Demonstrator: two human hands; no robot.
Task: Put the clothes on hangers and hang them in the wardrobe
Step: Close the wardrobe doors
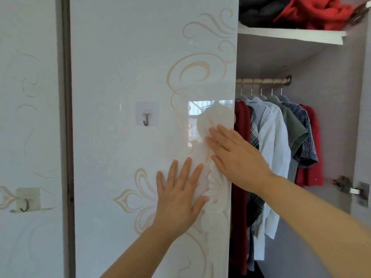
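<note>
Both my hands lie flat on the white sliding wardrobe door, near its right edge. My left hand is spread with fingers up, low on the door. My right hand rests higher, palm on the door, fingers pointing left. Neither holds anything. To the right, the wardrobe stands partly uncovered. Several garments hang on hangers from the rail: a red one, a white shirt, a green shirt, a dark patterned top and another red piece.
A shelf above the rail holds folded dark and red clothes. Two adhesive hooks sit on the doors, one mid-door and one on the left panel. A metal hinge juts from the right wardrobe wall.
</note>
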